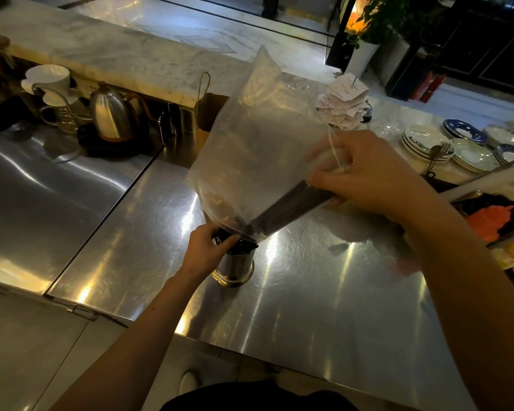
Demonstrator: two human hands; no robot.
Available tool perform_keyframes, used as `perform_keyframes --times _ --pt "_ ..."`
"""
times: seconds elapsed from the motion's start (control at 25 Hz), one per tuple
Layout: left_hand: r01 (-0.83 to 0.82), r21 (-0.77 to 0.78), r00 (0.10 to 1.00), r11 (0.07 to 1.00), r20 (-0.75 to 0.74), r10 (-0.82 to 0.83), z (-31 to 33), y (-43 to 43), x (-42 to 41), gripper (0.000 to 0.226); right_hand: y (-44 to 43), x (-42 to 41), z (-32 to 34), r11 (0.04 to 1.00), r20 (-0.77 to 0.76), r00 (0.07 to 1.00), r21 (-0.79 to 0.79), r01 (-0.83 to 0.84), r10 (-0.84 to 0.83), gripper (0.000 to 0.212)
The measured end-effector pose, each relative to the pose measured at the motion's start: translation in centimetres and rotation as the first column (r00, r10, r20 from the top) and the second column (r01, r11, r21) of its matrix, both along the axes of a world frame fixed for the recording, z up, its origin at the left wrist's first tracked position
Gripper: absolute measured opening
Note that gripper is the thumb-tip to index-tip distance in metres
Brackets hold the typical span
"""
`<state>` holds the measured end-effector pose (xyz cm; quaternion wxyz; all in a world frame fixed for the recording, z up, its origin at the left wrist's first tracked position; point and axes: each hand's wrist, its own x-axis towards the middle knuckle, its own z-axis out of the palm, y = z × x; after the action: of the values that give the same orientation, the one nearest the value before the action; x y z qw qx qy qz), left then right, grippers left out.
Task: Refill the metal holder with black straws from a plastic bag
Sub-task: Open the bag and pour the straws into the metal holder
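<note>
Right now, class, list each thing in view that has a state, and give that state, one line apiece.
plastic bag: tilted, mouth down at the metal holder, gripped by the right hand
black straws: bundled inside the bag, slanting down
metal holder: upright on the counter, left hand grips its top
kettle: upright, lid on
plates: stacked

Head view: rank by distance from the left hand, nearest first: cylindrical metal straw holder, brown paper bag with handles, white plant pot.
1. Cylindrical metal straw holder: right under the left hand, which grips its top.
2. Brown paper bag with handles: at the back of the steel counter, straight beyond the hand.
3. White plant pot: on the floor past the counter, far right.
</note>
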<state>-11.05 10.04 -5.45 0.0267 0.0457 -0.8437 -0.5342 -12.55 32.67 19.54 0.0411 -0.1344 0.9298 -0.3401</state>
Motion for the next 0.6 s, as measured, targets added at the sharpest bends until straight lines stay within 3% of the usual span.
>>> perform_keyframes --times 0.2,0.6 --pt "-0.009 0.046 1.000 0.999 0.021 0.008 -0.20 -0.31 -0.02 0.046 0.06 -0.14 0.06 0.999 -0.033 0.999 0.047 -0.011 0.012 0.024" --pt "0.006 0.059 1.000 0.998 -0.017 -0.005 0.23 -0.43 -0.10 0.038 -0.14 -0.52 -0.08 0.998 -0.064 0.998 0.066 -0.018 0.022 0.022"
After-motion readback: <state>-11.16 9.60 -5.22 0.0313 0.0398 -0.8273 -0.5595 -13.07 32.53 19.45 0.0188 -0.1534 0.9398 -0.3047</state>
